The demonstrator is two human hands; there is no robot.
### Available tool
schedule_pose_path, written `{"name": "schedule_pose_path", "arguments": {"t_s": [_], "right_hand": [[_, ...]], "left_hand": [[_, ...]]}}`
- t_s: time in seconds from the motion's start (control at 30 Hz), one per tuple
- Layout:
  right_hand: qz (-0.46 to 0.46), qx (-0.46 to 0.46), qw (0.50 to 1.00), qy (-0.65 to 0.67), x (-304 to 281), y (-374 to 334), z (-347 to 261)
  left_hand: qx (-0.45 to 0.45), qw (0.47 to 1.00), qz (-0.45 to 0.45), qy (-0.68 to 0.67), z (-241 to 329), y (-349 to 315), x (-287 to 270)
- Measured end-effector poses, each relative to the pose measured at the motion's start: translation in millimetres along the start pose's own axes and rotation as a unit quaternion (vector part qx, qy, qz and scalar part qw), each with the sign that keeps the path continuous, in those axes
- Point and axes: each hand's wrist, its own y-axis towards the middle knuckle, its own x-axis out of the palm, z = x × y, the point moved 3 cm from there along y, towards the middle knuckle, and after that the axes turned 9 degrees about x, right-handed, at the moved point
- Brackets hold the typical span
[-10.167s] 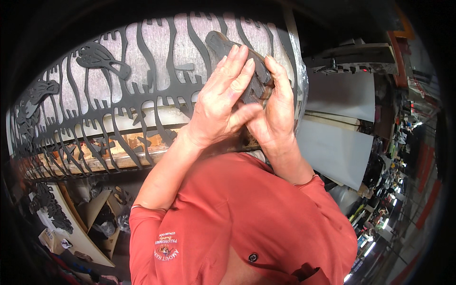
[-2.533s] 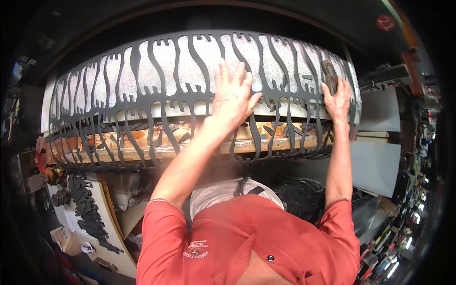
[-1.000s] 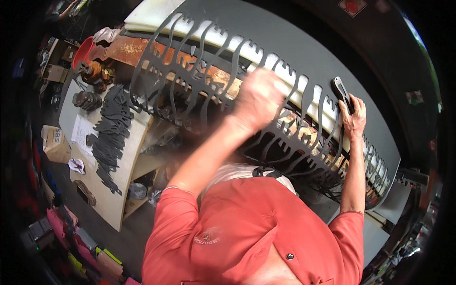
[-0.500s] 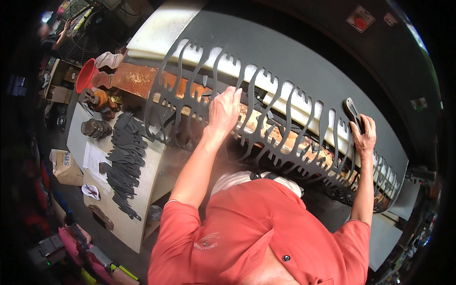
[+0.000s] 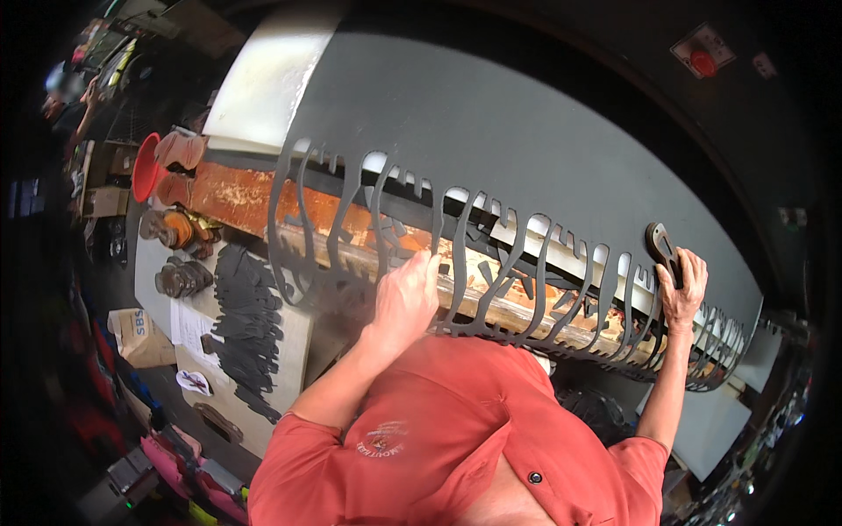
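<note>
A dark grey sheet with rows of cut-out gaps (image 5: 459, 263), leaving thin wavy strips, hangs over the near edge of the work surface. My left hand (image 5: 405, 298) pinches one of its strips near the middle, close to my body. Toward the right, the fingers of my right hand (image 5: 682, 289) are curled around a long rounded tool (image 5: 663, 250), black with a tan-grey rim. That tool is above the dark surface, beside the sheet's edge; its exact kind cannot be made out. Small dark offcuts (image 5: 412, 241) are visible through the gaps.
A white pad (image 5: 263, 88) and a worn brown board (image 5: 232, 193) lie at left beneath the wide dark surface (image 5: 491, 131). On a side table (image 5: 289, 351) is a pile of dark strips (image 5: 246, 324). A red bowl (image 5: 146, 167) and another person (image 5: 66, 88) are farther left.
My left hand has drawn the cut-out sheet nearer to my body, exposing more of the brown board and offcuts. My right hand still holds the tool. The view has shifted.
</note>
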Motion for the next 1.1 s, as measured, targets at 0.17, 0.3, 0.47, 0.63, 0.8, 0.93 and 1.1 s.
{"name": "schedule_pose_path", "arguments": {"t_s": [0.17, 0.3, 0.47, 0.63, 0.8, 0.93, 1.1], "right_hand": [[-0.011, 0.035, 0.998, -0.052, 3.0, -10.1, 7.2], [-0.021, 0.07, 0.997, -0.015, -3.9, -1.0, -13.6], [-0.029, 0.255, 0.96, 0.114, -6.0, 40.5, -116.2], [-0.058, 0.123, 0.974, 0.181, 19.3, 114.0, -264.3], [-0.065, 0.081, 0.98, 0.167, 72.7, 193.9, -380.8], [-0.138, 0.111, 0.968, 0.175, 104.6, 212.1, -432.4], [-0.253, 0.02, 0.951, 0.177, 97.8, 198.8, -406.5]], "left_hand": [[-0.001, 0.985, -0.145, -0.094, -6.5, 11.4, -27.0], [0.122, 0.946, -0.232, -0.189, -36.4, 45.1, -120.5], [0.01, 0.992, 0.126, -0.019, -142.6, 137.2, -182.8], [-0.025, 0.984, 0.166, 0.065, -214.2, 160.0, -150.0], [-0.033, 0.987, 0.147, 0.048, -216.2, 156.5, -155.5], [-0.105, 0.988, 0.114, -0.027, -206.6, 144.5, -158.3], [-0.045, 0.991, 0.117, -0.042, -213.9, 137.7, -159.6]]}}
